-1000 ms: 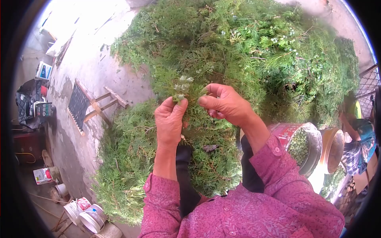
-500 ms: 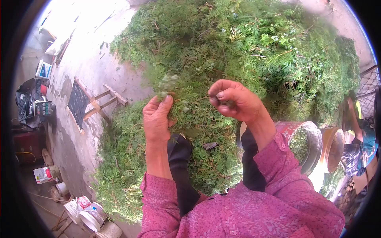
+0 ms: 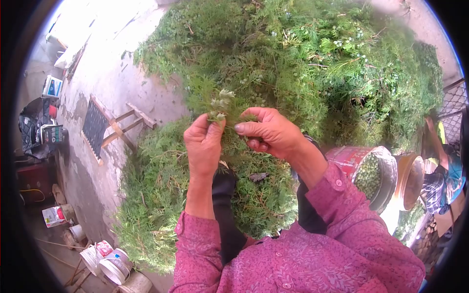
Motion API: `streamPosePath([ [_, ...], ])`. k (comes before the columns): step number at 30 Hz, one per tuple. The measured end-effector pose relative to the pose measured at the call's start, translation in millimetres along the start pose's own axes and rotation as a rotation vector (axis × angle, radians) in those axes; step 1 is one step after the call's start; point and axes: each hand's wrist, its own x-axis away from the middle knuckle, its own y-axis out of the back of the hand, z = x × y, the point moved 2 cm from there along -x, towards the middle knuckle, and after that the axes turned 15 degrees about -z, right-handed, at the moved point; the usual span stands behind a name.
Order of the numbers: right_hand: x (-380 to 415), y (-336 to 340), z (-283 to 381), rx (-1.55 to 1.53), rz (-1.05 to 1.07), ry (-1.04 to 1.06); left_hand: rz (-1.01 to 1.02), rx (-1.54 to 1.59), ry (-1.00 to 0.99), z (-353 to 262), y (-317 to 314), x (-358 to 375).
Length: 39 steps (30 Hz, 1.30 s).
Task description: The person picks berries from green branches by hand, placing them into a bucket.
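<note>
Pinched between the thumb and fingers of my left hand point(image 3: 204, 146) is a green sprig point(image 3: 222, 100) with pale berry clusters at its top. My right hand point(image 3: 271, 132) is closed beside it, thumb against the forefinger at the sprig's right side; small round things, partly hidden, show under its curled fingers. Both hands are above a large heap of green branches point(image 3: 273, 63) that bear pale berries in places. Right of my right forearm, a red bucket point(image 3: 344, 158) holds many green berries point(image 3: 369, 176).
A brown bucket point(image 3: 409, 180) stands beside the red one. Another person's arm point(image 3: 435, 141) shows at the right edge. On the left are a wooden-framed folding stool point(image 3: 115, 128), white buckets point(image 3: 113, 266) and a dark bag point(image 3: 34, 127).
My right hand has moved left and a little down to the sprig. My left hand has shifted slightly right with the sprig.
</note>
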Motion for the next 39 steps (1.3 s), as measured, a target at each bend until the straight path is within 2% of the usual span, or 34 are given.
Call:
streamPosePath([
  [2, 3.8, 4.6, 4.3, 0.071, -0.014, -0.01, -0.049, -0.024, 0.001, -4.0, 8.5, -5.0],
  [4, 5.4, 13.4, 9.9, 0.143, -0.025, -0.017, -0.173, 0.034, 0.137, -9.1, 22.2, -13.2],
  [6, 2.5, 26.3, 22.4, -0.196, -0.1, 0.018, -0.181, 0.044, 0.125, -11.8, 18.0, -11.0],
  [8, 3.2, 30.3, 30.1, -0.282, -0.063, 0.03, -0.033, 0.079, 0.324, -8.8, 14.6, -5.1],
  [11, 3.1, 30.3, 32.3, -0.357, -0.086, 0.016, 0.035, 0.111, 0.368, -10.7, 11.7, -1.8],
  [14, -1.2, 31.0, 29.9, -0.214, -0.172, 0.11, 0.114, 0.136, 0.394, -13.5, 8.4, 2.2],
  [18, -0.6, 25.4, 28.5, -0.088, -0.104, 0.176, 0.233, 0.109, 0.43, -13.6, -0.7, 5.7],
  [23, 0.2, 16.8, 27.3, 0.054, -0.069, 0.226, 0.286, 0.004, 0.418, 4.6, 1.8, 4.7],
  [25, 5.6, 7.5, 28.0, 0.269, -0.11, 0.365, 0.313, -0.052, 0.434, 5.3, 2.0, 4.7],
  [26, 4.0, 5.4, 23.5, 0.268, -0.11, 0.364, 0.318, -0.065, 0.431, 3.0, -0.6, 5.5],
  [28, 2.1, 2.0, 17.2, 0.456, -0.146, 0.622, 0.32, -0.077, 0.43, 4.5, -3.3, 7.5],
  [31, 3.2, 0.1, 16.0, 0.49, -0.165, 0.6, 0.347, 0.003, 0.393, 9.6, -3.7, 8.2],
  [33, 4.0, -1.2, 17.9, 0.508, -0.164, 0.591, 0.403, -0.014, 0.447, 10.7, -3.2, 8.5],
  [35, 5.1, -2.6, 20.0, 0.364, -0.165, 0.463, 0.418, 0.043, 0.481, 2.0, -7.0, 12.6],
  [39, 4.9, -0.1, 19.4, 0.44, -0.168, 0.504, 0.456, 0.136, 0.554, -2.6, -7.1, 14.7],
])
